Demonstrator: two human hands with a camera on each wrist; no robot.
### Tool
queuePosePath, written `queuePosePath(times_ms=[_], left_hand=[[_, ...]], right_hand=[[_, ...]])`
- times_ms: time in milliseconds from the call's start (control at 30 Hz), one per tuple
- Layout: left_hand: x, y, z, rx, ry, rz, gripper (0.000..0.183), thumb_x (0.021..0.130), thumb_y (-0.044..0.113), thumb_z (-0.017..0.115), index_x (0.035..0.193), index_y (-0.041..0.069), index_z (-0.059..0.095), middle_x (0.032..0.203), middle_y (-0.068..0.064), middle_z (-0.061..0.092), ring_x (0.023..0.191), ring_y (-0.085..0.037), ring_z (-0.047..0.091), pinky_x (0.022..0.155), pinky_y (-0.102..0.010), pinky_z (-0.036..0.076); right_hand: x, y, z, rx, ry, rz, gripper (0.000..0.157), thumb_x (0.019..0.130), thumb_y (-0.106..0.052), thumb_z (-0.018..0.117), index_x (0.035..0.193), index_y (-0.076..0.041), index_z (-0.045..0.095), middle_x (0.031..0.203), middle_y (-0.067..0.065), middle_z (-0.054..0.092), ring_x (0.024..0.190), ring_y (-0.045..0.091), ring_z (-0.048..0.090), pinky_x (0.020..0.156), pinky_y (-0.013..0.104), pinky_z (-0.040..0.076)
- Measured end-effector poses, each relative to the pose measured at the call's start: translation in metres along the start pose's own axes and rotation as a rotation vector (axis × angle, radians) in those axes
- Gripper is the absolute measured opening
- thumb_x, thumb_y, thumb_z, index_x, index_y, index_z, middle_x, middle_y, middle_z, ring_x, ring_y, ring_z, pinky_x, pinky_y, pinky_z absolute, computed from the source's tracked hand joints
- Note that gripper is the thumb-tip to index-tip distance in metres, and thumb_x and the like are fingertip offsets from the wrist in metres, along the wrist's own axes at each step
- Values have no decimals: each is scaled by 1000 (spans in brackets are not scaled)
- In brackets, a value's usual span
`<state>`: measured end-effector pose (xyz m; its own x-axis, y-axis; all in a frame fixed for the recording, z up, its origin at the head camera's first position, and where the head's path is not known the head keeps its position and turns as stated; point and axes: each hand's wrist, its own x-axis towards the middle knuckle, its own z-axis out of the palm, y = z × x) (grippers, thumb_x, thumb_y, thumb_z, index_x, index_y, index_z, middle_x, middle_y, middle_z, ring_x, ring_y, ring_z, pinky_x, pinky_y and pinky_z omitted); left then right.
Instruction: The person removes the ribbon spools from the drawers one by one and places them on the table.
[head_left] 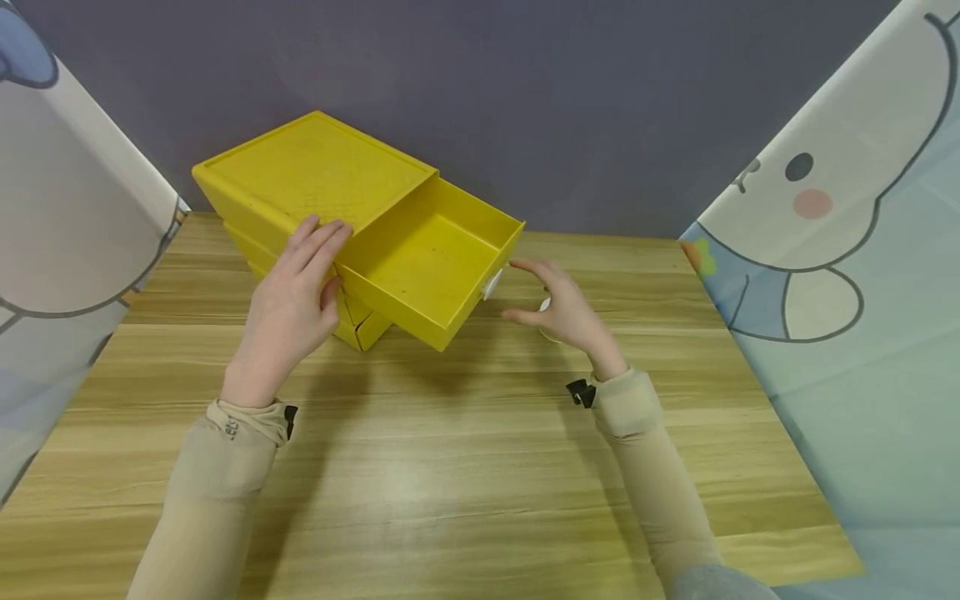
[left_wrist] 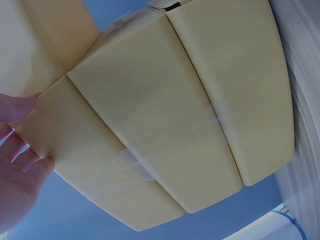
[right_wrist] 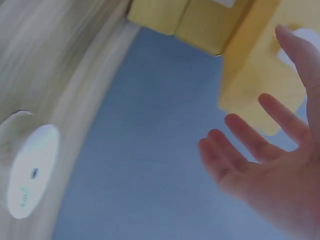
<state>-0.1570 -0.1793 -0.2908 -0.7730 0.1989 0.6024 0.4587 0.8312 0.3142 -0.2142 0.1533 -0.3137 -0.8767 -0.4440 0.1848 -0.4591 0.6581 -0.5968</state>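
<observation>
Head view has the yellow drawer unit (head_left: 315, 175) toward the back left of the wooden table (head_left: 405, 500), its top drawer (head_left: 431, 258) pulled well out. The left hand (head_left: 288, 308) rests on the unit's near top edge, fingers extended rather than gripping. The right hand (head_left: 566, 312), thumb and fingers spread wide and holding nothing, is just beside the drawer's white handle (head_left: 492, 285), near a white disc (right_wrist: 42, 155) on the table.

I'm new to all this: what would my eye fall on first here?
Probably the bright yellow drawer unit at the back of the wooden table, its top drawer standing out toward the right. Next, the left hand touching the unit's top edge and the right hand near the drawer's white handle. The big printed cartoon figure at far right also stands out.
</observation>
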Motion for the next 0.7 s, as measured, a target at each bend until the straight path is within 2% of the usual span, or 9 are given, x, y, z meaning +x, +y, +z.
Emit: queuePosePath(times_ms=[100, 233, 367, 533, 700], left_hand=[[0, -2, 0, -2, 2, 2, 62, 82, -12, 57, 141, 4, 47, 144, -15, 49, 142, -32, 35, 108, -53, 43], [-1, -4, 1, -4, 4, 2, 62, 82, -12, 57, 141, 5, 47, 144, -15, 49, 142, -32, 35, 109, -53, 42], [0, -4, 1, -2, -1, -2, 62, 82, -12, 57, 141, 4, 47, 145, -15, 48, 142, -32, 35, 109, -53, 42], [1, -3, 1, 0, -14, 0, 61, 83, -12, 57, 141, 4, 46, 145, -16, 48, 142, -32, 34, 108, -54, 43], [2, -3, 3, 2, -10, 8, 61, 83, -12, 56, 141, 3, 46, 145, -16, 48, 142, -33, 35, 109, -53, 42]], right_hand=[[-4, -11, 0, 10, 81, -84, 71, 77, -21, 80, 139, -5, 47, 140, 13, 51, 128, 29, 47, 102, 47, 46], [-5, -21, 2, 12, 173, -186, 67, 75, -16, 82, 133, -2, 52, 134, 13, 57, 123, 27, 52, 98, 42, 51], [-5, -25, 6, 0, 222, -276, 64, 74, -13, 82, 131, -2, 54, 131, 13, 59, 120, 25, 54, 95, 37, 53], [-5, -25, 14, -32, 271, -344, 62, 73, -12, 82, 128, 0, 55, 129, 15, 59, 118, 26, 55, 91, 34, 55], [-4, -21, 22, -79, 341, -423, 54, 75, -9, 80, 122, 2, 57, 124, 18, 58, 116, 29, 56, 98, 34, 53]])
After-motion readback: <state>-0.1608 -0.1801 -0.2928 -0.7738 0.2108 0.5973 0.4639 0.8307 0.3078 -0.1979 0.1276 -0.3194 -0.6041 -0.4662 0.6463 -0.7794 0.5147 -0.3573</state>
